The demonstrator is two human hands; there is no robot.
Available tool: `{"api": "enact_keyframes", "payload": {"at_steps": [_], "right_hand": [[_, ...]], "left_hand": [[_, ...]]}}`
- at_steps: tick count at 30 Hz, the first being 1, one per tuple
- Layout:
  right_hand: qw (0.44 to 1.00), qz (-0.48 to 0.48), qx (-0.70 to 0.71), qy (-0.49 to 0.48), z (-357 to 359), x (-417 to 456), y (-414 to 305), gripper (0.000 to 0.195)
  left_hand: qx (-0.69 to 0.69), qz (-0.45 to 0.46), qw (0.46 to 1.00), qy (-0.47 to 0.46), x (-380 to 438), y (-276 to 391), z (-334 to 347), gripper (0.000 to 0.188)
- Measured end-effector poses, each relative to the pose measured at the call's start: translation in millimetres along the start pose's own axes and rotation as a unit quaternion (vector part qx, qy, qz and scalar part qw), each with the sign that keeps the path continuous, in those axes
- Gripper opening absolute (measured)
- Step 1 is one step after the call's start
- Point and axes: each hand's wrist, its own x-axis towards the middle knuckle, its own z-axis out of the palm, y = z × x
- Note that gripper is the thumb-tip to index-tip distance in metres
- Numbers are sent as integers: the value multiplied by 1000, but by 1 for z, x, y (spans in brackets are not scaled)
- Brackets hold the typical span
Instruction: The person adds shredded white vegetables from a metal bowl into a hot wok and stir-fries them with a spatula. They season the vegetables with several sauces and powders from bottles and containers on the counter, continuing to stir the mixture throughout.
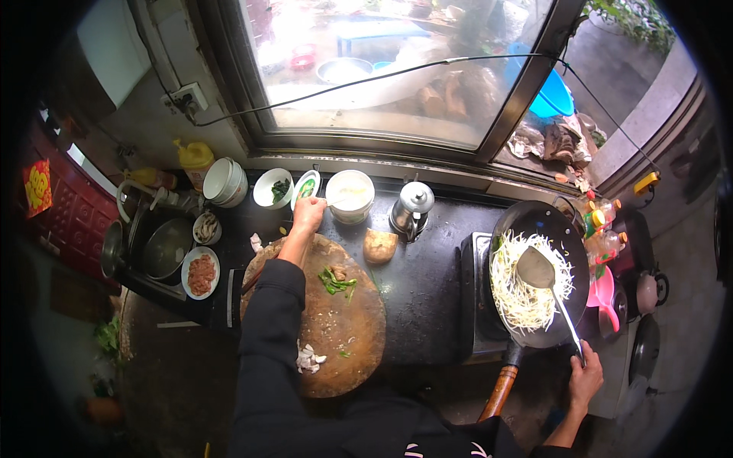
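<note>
With my right hand I grip the handle of a metal wok spatula. Its blade rests on a heap of bean sprouts in a dark wok with a wooden handle. My left arm reaches across a round wooden chopping board. Pinched in my left hand is a thin utensil handle, which points into a white tub of pale contents; its far end is hard to make out. Cut green peppers and pale chopped pieces lie on the board.
A metal pot and a brown block stand between board and stove. Bowls of greens and minced meat sit left, near the sink. Bottles and a pink ladle are beyond the wok.
</note>
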Motion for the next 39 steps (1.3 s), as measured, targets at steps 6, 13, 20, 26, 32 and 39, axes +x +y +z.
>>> {"api": "enact_keyframes", "payload": {"at_steps": [6, 13, 20, 26, 32, 39], "right_hand": [[1000, 17, -12, -18, -3, 3, -10, 42], [989, -12, -146, 16, -27, 2, -20, 40], [969, -102, -219, -60, -113, -17, -38, 46], [972, -146, -182, 30, -18, 46, -22, 31], [960, -51, -275, 25, -77, 55, -1, 26], [921, -88, -369, -86, -89, 132, 28, 21]], "left_hand": [[-50, 168, 984, -26, -81, 92, 57, 22], [58, 560, 825, -57, -206, 165, 178, 7], [-42, 261, 958, 115, -142, 96, 104, 10], [182, 150, 955, 177, -19, -3, 31, 31], [195, 221, 945, 146, -76, 37, 43, 50], [93, 299, 949, -37, -248, 66, 97, 30]]}}
